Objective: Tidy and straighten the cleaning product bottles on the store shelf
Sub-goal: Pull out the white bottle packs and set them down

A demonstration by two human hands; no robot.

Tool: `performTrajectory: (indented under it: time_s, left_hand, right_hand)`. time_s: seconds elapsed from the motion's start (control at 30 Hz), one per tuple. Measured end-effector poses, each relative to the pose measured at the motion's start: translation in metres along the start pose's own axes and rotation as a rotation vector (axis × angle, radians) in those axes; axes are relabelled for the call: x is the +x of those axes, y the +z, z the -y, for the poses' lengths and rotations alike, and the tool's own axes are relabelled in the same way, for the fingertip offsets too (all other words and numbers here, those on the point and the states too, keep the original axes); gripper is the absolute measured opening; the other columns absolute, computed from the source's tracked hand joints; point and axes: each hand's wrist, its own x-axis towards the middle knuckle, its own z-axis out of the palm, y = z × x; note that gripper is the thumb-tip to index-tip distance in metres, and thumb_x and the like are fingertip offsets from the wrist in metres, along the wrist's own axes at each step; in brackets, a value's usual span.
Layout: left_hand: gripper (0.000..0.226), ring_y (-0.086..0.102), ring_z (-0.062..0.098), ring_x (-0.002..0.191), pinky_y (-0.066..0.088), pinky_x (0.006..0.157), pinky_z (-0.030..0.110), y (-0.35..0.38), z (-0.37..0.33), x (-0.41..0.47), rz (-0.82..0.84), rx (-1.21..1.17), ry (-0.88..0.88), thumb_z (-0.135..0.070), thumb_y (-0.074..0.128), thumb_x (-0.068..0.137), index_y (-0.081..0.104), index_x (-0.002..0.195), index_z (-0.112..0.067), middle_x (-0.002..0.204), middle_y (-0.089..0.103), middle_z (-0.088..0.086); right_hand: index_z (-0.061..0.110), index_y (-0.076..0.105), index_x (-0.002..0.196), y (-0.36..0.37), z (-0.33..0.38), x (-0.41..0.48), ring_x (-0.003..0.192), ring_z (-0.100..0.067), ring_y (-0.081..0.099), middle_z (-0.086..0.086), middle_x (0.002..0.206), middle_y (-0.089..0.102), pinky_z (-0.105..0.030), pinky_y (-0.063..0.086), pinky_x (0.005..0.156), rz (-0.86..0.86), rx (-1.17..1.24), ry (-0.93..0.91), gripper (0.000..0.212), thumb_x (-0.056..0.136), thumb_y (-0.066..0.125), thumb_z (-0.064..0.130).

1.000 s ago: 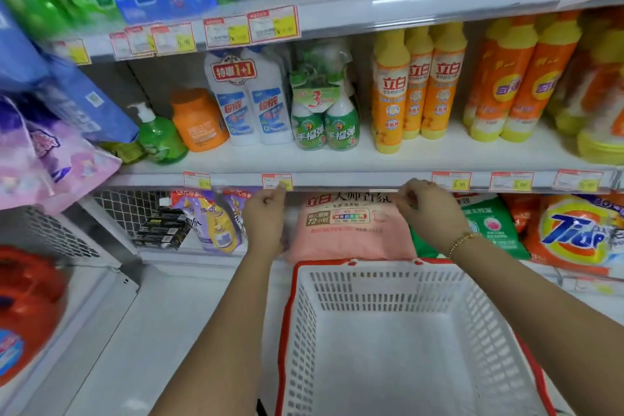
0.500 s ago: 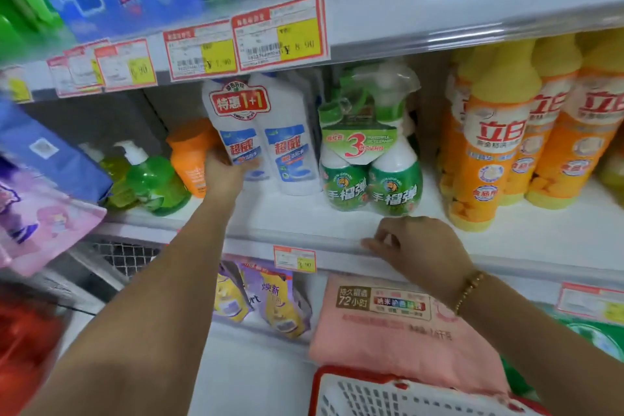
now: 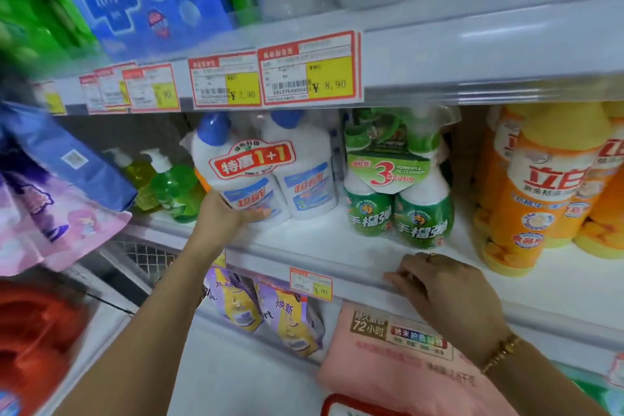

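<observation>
The twin pack of white plastic bottles with blue caps [image 3: 270,179], banded together by a red-and-white "1+1" label, was seen on the white metal shelf [image 3: 337,246], toward its left part. It stood between a green pump bottle [image 3: 174,191] and a shrink-wrapped pair of green-and-white spray bottles [image 3: 398,203]. The pack was held at its lower left corner by the left hand [image 3: 228,216]. The thumb was laid across the front of the nearer bottle and the palm was pressed against its side, while the fingers behind it were hidden. The pack was tilted slightly, its caps leaning to the left; whether its base was lifted from the shelf could not be told.

The right hand [image 3: 449,294] was rested on the front rail of the same shelf, just below the spray bottles, with its fingers loosely bent and nothing held in them. A gold bead bracelet [image 3: 499,353] was worn on that wrist.

To the right of the spray bottles, tall orange bottles with yellow caps [image 3: 526,199] were ranged upright. A second, yellowish pump bottle [image 3: 138,176] was placed behind the green one. Red-and-yellow price tags [image 3: 309,67] were fixed along the edge of the shelf above. On the level beneath, purple-and-yellow refill pouches [image 3: 263,307] and a soft pink pack [image 3: 388,365] were lying. The red rim of a basket [image 3: 351,401] was caught at the bottom edge.
</observation>
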Motion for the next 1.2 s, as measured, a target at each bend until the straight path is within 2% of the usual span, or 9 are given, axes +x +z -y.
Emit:
performTrajectory:
  time_s: [0.23,0.3,0.47,0.53,0.63,0.77,0.93,1.07,1.2]
  left_hand:
    - [0.051,0.062,0.004,0.08,0.047,0.067,0.014,-0.026,-0.017,-0.046,-0.108,0.18,0.187,-0.012,0.09,0.054,0.063,0.097,-0.017,0.089,0.068,-0.002]
    - [0.05,0.06,-0.001,0.077,0.046,0.065,0.014,-0.031,-0.035,-0.064,-0.072,0.221,0.256,-0.013,0.089,0.056,0.057,0.091,-0.025,0.088,0.067,-0.007]
    - [0.046,0.058,-0.009,0.075,0.044,0.063,0.006,-0.048,-0.069,-0.109,-0.034,0.251,0.264,-0.002,0.087,0.06,0.063,0.098,-0.011,0.084,0.065,-0.027]
    - [0.054,0.062,-0.011,0.076,0.047,0.068,0.006,-0.054,-0.08,-0.132,-0.007,0.203,0.208,-0.004,0.09,0.056,0.064,0.103,-0.011,0.084,0.07,-0.019]
    - [0.052,0.07,0.001,0.084,0.055,0.074,0.016,-0.058,-0.097,-0.167,0.065,0.092,0.163,0.001,0.091,0.052,0.071,0.099,-0.008,0.088,0.076,-0.008]
    - [0.051,0.071,0.003,0.082,0.051,0.067,0.01,-0.052,-0.124,-0.217,0.138,-0.085,0.15,0.014,0.084,0.051,0.069,0.097,-0.005,0.087,0.076,-0.008]
    - [0.05,0.071,0.003,0.074,0.05,0.06,0.01,-0.06,-0.141,-0.259,0.216,-0.161,0.09,0.012,0.085,0.052,0.067,0.095,-0.006,0.082,0.076,-0.009]
    - [0.059,0.072,0.011,0.084,0.053,0.067,0.017,-0.076,-0.152,-0.285,0.333,-0.237,0.068,-0.007,0.093,0.048,0.065,0.1,-0.01,0.093,0.076,-0.003]
    - [0.06,0.071,0.016,0.088,0.055,0.067,0.023,-0.08,-0.161,-0.311,0.302,-0.347,0.06,-0.015,0.087,0.045,0.065,0.1,-0.01,0.097,0.075,0.003]
  right_hand:
    - [0.024,0.06,0.065,-0.001,0.0,0.0,0.048,-0.015,0.056,0.007,0.055,0.057,-0.025,0.043,0.04,0.015,0.0,0.009,0.04,0.086,0.039,0.051]
    - [0.023,0.059,0.065,-0.003,0.0,0.0,0.049,-0.017,0.057,0.006,0.055,0.057,-0.025,0.04,0.042,0.045,-0.008,0.021,0.038,0.086,0.045,0.051]
    - [0.018,0.068,0.084,-0.021,0.022,0.0,0.076,-0.023,0.063,0.0,0.082,0.064,-0.023,0.039,0.063,0.027,0.117,0.154,0.024,0.072,0.078,0.036]
    - [0.017,0.063,0.108,-0.034,0.044,-0.011,0.095,-0.016,0.059,0.003,0.105,0.06,-0.022,0.042,0.078,-0.03,0.301,0.172,0.05,0.065,0.083,0.035]
    - [0.022,0.047,0.13,-0.06,0.092,-0.038,0.118,-0.002,0.049,0.012,0.129,0.051,-0.02,0.04,0.098,0.084,0.794,0.225,0.078,0.063,0.082,0.039]
    - [0.016,0.052,0.115,-0.093,0.133,-0.066,0.097,-0.007,0.066,0.01,0.106,0.07,-0.021,0.053,0.075,0.097,1.316,0.396,0.066,0.059,0.085,0.007]
    - [0.01,0.056,0.113,-0.128,0.147,-0.101,0.101,-0.011,0.066,0.004,0.107,0.071,-0.017,0.052,0.078,0.023,1.367,0.429,0.051,0.066,0.074,0.009]
    - [0.014,0.056,0.12,-0.159,0.157,-0.126,0.104,-0.013,0.066,0.003,0.112,0.07,-0.019,0.053,0.078,0.094,1.411,0.42,0.066,0.063,0.087,0.026]
    - [0.016,0.052,0.127,-0.189,0.163,-0.135,0.11,-0.01,0.063,0.008,0.117,0.068,-0.022,0.053,0.082,0.129,1.498,0.408,0.069,0.064,0.077,0.024]
